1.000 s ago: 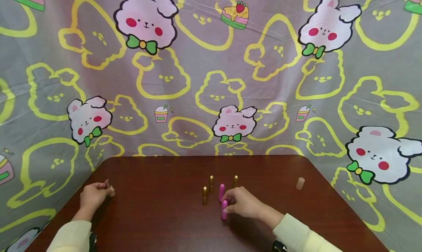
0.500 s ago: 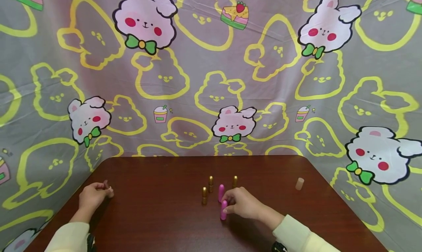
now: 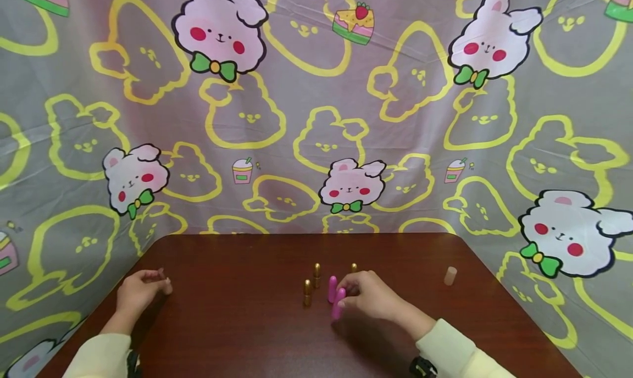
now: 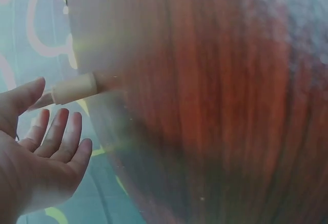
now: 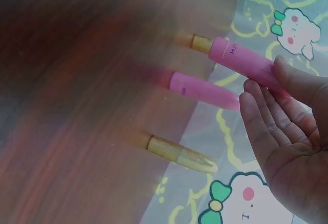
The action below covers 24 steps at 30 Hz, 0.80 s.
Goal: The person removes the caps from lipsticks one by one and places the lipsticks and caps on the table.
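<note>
In the head view my right hand (image 3: 371, 295) pinches a pink bullet-shaped tube (image 3: 338, 305) near its rounded top. The tube leans slightly, and small lettering shows on it in the right wrist view. Just behind it stands a second pink tube (image 3: 332, 289). Gold bullet-shaped tubes (image 3: 307, 293) stand around the pair, one partly hidden by my right hand. At the table's left side my left hand (image 3: 137, 294) pinches the narrow, darker end of a small beige cylinder (image 4: 76, 88) between thumb and fingers. Its contact with the fingers is partly hidden in the head view.
Another small beige cylinder (image 3: 450, 276) stands near the right edge of the brown wooden table (image 3: 237, 323). A grey cloth (image 3: 292, 92) printed with cartoon rabbits hangs behind the table and along both sides.
My right hand has raised the front pink tube a little and tipped it, its top leaning right; before, it stood upright. The left hand stays in nearly the same place.
</note>
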Available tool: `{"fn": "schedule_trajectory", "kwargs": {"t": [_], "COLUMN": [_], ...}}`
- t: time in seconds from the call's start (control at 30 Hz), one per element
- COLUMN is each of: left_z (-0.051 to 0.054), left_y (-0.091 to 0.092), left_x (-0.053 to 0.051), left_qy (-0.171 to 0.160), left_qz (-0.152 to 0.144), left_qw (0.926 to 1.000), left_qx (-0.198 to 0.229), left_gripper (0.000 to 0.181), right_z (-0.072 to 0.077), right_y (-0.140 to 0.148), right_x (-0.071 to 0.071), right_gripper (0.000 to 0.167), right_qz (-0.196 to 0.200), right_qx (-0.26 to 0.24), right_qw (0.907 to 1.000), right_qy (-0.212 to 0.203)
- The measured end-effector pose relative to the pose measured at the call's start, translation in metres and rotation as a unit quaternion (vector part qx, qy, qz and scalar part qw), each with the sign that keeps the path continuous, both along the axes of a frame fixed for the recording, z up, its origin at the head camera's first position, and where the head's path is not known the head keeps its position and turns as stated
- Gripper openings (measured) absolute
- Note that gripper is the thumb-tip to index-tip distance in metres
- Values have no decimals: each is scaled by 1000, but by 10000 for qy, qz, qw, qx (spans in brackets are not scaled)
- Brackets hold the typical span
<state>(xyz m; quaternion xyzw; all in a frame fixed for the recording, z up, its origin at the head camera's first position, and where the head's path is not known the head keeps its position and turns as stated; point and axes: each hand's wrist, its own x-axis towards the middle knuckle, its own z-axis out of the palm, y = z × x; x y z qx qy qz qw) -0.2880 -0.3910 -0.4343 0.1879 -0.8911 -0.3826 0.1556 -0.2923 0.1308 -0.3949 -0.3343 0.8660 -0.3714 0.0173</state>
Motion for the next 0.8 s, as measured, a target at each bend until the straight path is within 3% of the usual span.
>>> {"fn": "schedule_trajectory", "kwargs": {"t": [0.2,0.4,0.7,0.8], "left_z": [13,31,53,59], "left_y": [6,20,57,73], "left_x": [2,0,-6,-10], "left_qy": [100,570,1268,1748], "left_qz": [61,421,478,432], "left_qw": [9994,9970,9901,9827], "left_qx": [314,326,371,440], "left_gripper": [61,65,70,64], "right_z": [13,25,36,37], "right_y": [8,15,24,25], "right_x": [-1,-1,-4,-4], "right_gripper": [14,16,21,22], "right_qz": [-189,-440,-1098,-1334], "right_qx": [-149,-658,-1566,-1866], "right_qw": [9997,9969,9815,9732], "right_qy": [38,-5,-90,-134]}}
